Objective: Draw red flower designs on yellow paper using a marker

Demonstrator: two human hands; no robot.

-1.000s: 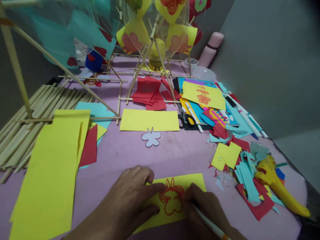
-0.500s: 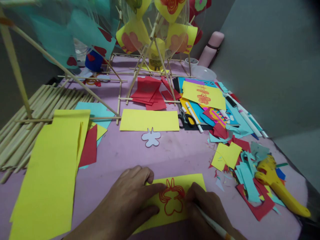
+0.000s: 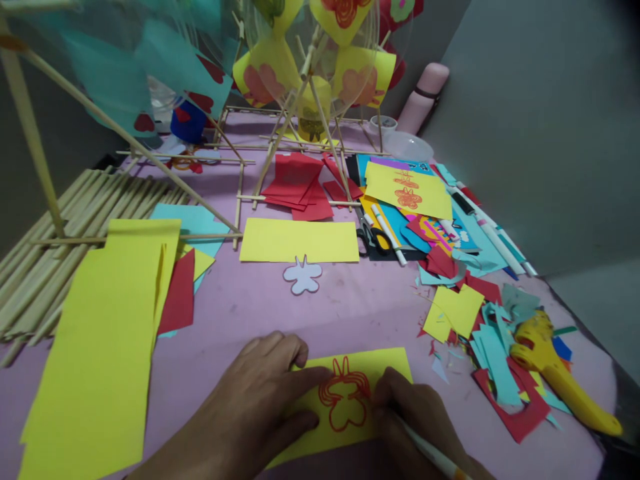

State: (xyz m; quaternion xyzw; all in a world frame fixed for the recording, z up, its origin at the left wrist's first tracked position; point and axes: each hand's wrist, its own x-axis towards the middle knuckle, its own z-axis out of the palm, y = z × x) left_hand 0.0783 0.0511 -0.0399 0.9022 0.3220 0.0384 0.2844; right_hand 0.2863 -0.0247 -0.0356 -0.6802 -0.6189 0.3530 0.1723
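Observation:
My left hand (image 3: 260,400) lies flat on the left end of a small yellow paper (image 3: 395,360) near the front of the pink table (image 3: 350,307), fingers spread and pressing it down. My right hand (image 3: 420,420) is closed around a white marker with an orange band (image 3: 435,457), its tip at the right edge of a red butterfly outline (image 3: 344,400) drawn on that paper. A white butterfly cutout (image 3: 302,276) lies farther back in the middle.
A long yellow sheet (image 3: 100,347) lies at left over bamboo sticks (image 3: 45,267). A yellow strip (image 3: 299,240), red papers (image 3: 297,187), scissors (image 3: 369,235), pens (image 3: 493,233) and coloured scraps sit behind and right. A yellow cutter (image 3: 560,373) lies at right. Stick frames with paper shapes (image 3: 310,73) stand at the back.
The marker tip has shifted slightly along the right side of the red outline. My left hand has stayed where it was.

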